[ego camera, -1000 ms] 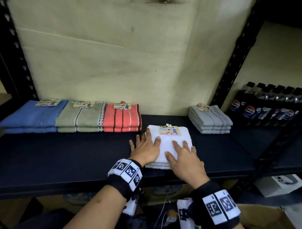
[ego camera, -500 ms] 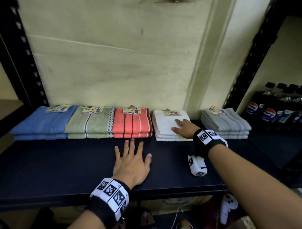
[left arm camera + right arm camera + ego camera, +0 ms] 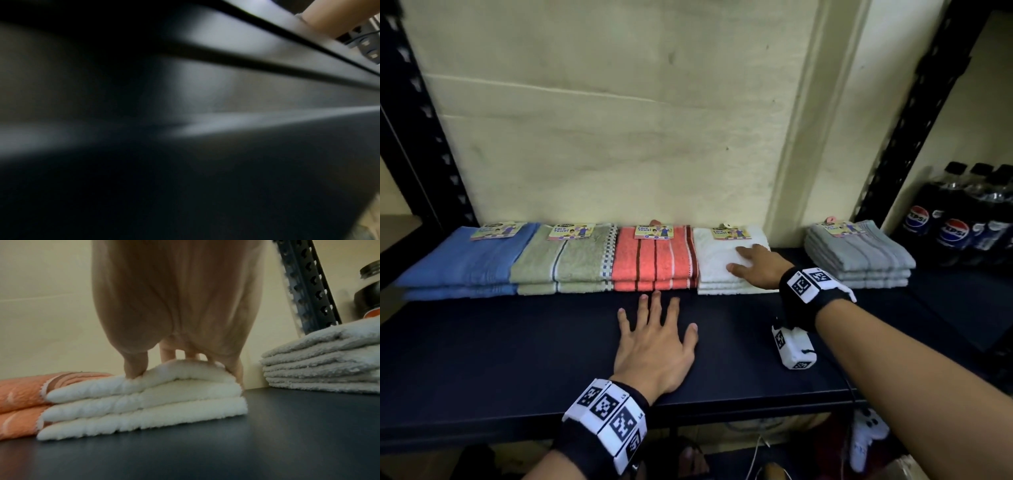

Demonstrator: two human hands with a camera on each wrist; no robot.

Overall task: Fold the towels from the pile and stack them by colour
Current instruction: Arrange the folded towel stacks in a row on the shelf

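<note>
**Right hand flat on white stack; left hand flat on shelf**

Shelf (image 3: 517, 359): dark, set against a pale wall (image 3: 619, 120). Five folded towel stacks lie along the back edge, each with a paper label on top.

Order from the person's left:
- blue stack (image 3: 465, 260)
- green stack (image 3: 565, 263), touching the blue one
- coral stack (image 3: 654, 260), dark stripes, touching the green one
- white stack (image 3: 717, 260), touching the coral one
- grey stack (image 3: 859, 255), well apart from the white one, bare shelf between

White stack: three folded layers visible from the right wrist view (image 3: 144, 402). Its left edge presses against the coral stack (image 3: 20, 402). Grey stack (image 3: 329, 361) sits to its right.

Right hand (image 3: 758, 265): palm down on top of the white stack, fingers straight and slightly spread, pointing toward the coral stack. Nothing gripped; it rests on the top layer. In the wrist view (image 3: 174, 305) the thumb dents the top towel's front fold.

Left hand (image 3: 654, 346): palm down on bare shelf, in front of the coral stack, fingers spread and straight, holding nothing. Fingertips near the stack's front edge, not touching. Left wrist view dark and blurred; only shelf edge readable.

Other: cola bottles (image 3: 959, 219) on the neighbouring shelf at far right, beyond a black perforated post (image 3: 914, 113).
</note>
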